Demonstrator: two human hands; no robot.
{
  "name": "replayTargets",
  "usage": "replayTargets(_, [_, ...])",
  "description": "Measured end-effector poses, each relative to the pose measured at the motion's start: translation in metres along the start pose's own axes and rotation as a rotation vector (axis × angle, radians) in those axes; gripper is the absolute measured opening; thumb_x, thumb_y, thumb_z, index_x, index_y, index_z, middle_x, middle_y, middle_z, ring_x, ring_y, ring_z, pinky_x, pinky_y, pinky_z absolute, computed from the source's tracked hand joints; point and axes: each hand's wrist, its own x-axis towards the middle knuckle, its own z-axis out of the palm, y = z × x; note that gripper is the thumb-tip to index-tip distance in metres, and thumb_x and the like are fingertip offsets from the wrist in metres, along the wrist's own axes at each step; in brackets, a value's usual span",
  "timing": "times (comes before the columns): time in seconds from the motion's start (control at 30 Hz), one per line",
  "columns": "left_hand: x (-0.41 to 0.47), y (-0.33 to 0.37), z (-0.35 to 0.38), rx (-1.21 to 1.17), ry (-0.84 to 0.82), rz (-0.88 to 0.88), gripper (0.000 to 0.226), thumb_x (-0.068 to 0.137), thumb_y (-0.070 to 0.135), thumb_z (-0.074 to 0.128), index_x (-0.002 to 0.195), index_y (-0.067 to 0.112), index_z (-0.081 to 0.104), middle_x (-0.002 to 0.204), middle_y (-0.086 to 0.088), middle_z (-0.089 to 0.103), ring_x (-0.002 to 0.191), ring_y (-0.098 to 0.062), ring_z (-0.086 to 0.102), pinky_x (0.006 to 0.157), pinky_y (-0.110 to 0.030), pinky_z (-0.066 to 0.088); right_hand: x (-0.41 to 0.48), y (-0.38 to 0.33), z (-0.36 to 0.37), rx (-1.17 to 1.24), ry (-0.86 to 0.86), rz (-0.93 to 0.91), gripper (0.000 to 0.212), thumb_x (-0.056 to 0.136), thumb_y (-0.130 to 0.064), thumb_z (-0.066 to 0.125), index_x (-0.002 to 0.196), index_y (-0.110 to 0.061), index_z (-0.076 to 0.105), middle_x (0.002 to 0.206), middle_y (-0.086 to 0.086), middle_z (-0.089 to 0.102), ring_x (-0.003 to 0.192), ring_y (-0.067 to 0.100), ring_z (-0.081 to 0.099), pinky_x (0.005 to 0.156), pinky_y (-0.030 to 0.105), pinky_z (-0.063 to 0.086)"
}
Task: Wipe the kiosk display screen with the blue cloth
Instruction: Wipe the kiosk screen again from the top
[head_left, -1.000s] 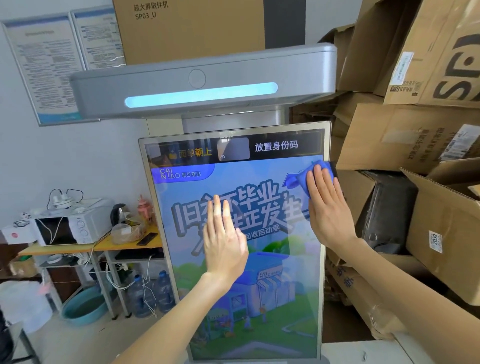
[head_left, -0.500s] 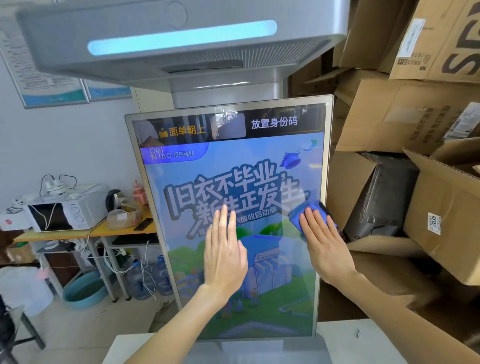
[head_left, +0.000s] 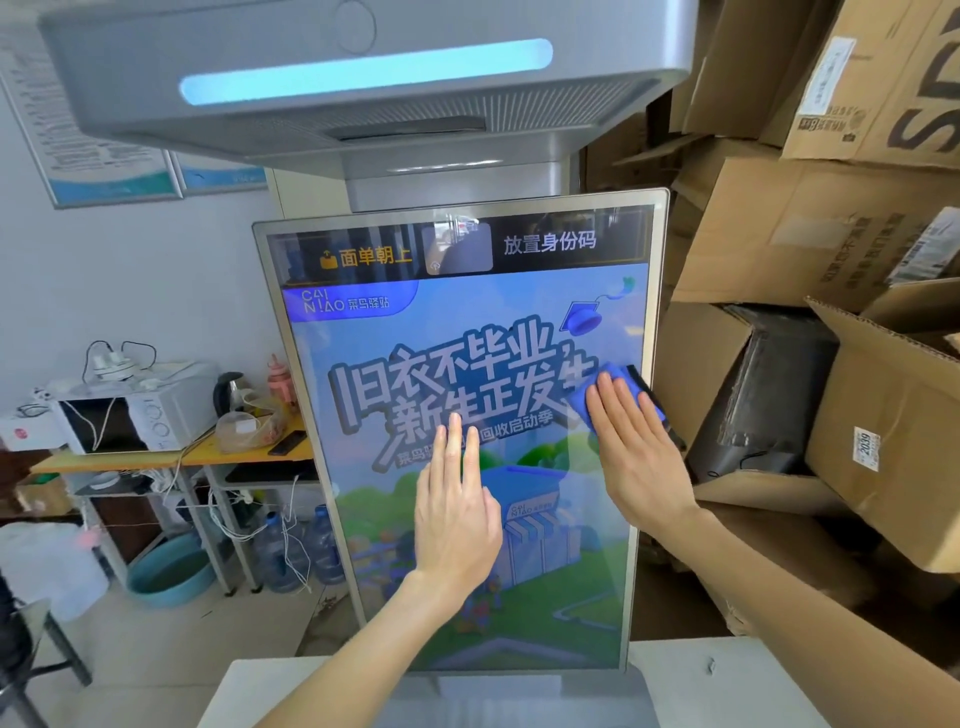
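- At the right edge of the screen (head_left: 363, 519), about mid-height, the blue cloth (head_left: 612, 375) lies flat on the glass under the right hand (head_left: 634, 457).
- Right hand: fingers straight and side by side, pressing the cloth, not curled round it. A flat palm likely spreads the pressure and stops the cloth bunching.
- Left hand (head_left: 457, 525): at the middle of the screen, fingers straight, laid flat on the glass, holding nothing. Probably steadies the panel against the wiping push.
- Hands are apart; only the right has the cloth.
- The cloth's far corner overlaps the screen's right frame, so the wipe reaches the border.
- Right of the screen, cardboard boxes (head_left: 810, 234) crowd close. Left of it, well apart, stands a microwave (head_left: 156, 421).
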Motion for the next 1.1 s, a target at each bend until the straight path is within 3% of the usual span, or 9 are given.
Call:
replayTargets(0.2, [-0.001, -0.003, -0.005, 0.018, -0.016, 0.01, 0.073, 0.091, 0.019, 0.046, 0.158, 0.007, 0.02, 0.168, -0.008, 0.004, 0.155, -0.022, 0.008, 0.114, -0.039, 0.036, -0.065, -0.003, 0.012, -0.089, -0.135, -0.26, 0.08, 0.086, 0.001, 0.033, 0.164, -0.009, 0.017, 0.17, 0.011, 0.022, 0.159, 0.024, 0.005, 0.129, 0.043, 0.006])
replayTargets(0.33, [0.0, -0.006, -0.007, 0.035, -0.031, 0.024, 0.073, 0.091, 0.018, 0.047, 0.158, 0.008, 0.02, 0.168, -0.008, 0.006, 0.155, -0.023, 0.01, 0.114, -0.04, 0.036, -0.026, -0.002, -0.003, -0.046, -0.095, -0.155, 0.077, 0.089, 0.002, 0.043, 0.163, -0.009, 0.021, 0.171, 0.01, 0.017, 0.159, 0.024, 0.01, 0.13, 0.042, 0.005])
replayTargets(0.53, [-0.001, -0.004, -0.009, 0.019, -0.032, 0.011, 0.074, 0.091, 0.018, 0.048, 0.158, 0.008, 0.018, 0.168, -0.007, 0.005, 0.155, -0.022, 0.008, 0.117, -0.041, 0.031, 0.029, -0.019, -0.01, -0.002, -0.016, -0.05, 0.079, 0.095, -0.006, 0.046, 0.165, -0.009, 0.01, 0.173, 0.008, 0.006, 0.16, 0.026, 0.006, 0.13, 0.045, 0.004])
replayTargets(0.67, [-0.002, -0.008, -0.011, 0.027, -0.037, 0.029, 0.075, 0.09, 0.016, 0.048, 0.158, 0.008, 0.017, 0.168, -0.007, 0.004, 0.155, -0.023, 0.004, 0.119, -0.045, 0.026, -0.002, -0.032, 0.005, -0.008, -0.062, -0.119, 0.086, 0.089, 0.003, 0.057, 0.164, -0.011, 0.018, 0.172, 0.007, 0.011, 0.159, 0.026, 0.009, 0.128, 0.048, 0.013])
replayTargets(0.8, [-0.002, -0.021, -0.015, 0.015, -0.031, 0.026, 0.075, 0.089, 0.014, 0.049, 0.158, 0.008, 0.019, 0.168, -0.007, 0.007, 0.155, -0.023, 0.005, 0.12, -0.044, 0.027, -0.034, -0.037, 0.014, -0.051, -0.14, -0.282, 0.08, 0.086, -0.001, 0.035, 0.164, -0.014, 0.019, 0.171, 0.004, 0.02, 0.16, 0.02, 0.002, 0.126, 0.047, 0.016])
replayTargets(0.87, [0.0, -0.03, -0.018, 0.016, -0.02, 0.02, 0.075, 0.09, 0.014, 0.048, 0.158, 0.009, 0.018, 0.168, -0.005, 0.008, 0.155, -0.022, 0.005, 0.12, -0.044, 0.026, -0.026, -0.036, 0.011, -0.042, -0.14, -0.272, 0.08, 0.089, -0.002, 0.035, 0.165, -0.016, 0.016, 0.172, 0.003, 0.017, 0.16, 0.019, 0.004, 0.127, 0.048, 0.015])
replayTargets(0.97, [0.005, -0.042, -0.023, 0.031, -0.002, 0.049, 0.075, 0.089, 0.014, 0.049, 0.158, 0.009, 0.019, 0.168, -0.004, 0.012, 0.155, -0.024, 0.009, 0.119, -0.045, 0.028, 0.008, -0.043, 0.004, 0.002, -0.088, -0.179, 0.083, 0.092, -0.003, 0.051, 0.165, -0.016, 0.015, 0.173, 0.002, 0.009, 0.16, 0.02, 0.008, 0.128, 0.05, 0.014])
replayTargets(1.1, [0.005, -0.047, -0.024, 0.018, 0.01, 0.083, 0.077, 0.088, 0.014, 0.052, 0.158, 0.009, 0.019, 0.167, -0.004, 0.015, 0.154, -0.024, 0.012, 0.119, -0.046, 0.029, 0.045, -0.062, 0.0, 0.046, -0.004, -0.085, 0.082, 0.093, -0.004, 0.052, 0.165, -0.014, 0.014, 0.174, 0.003, 0.007, 0.16, 0.022, 0.008, 0.129, 0.05, 0.012])
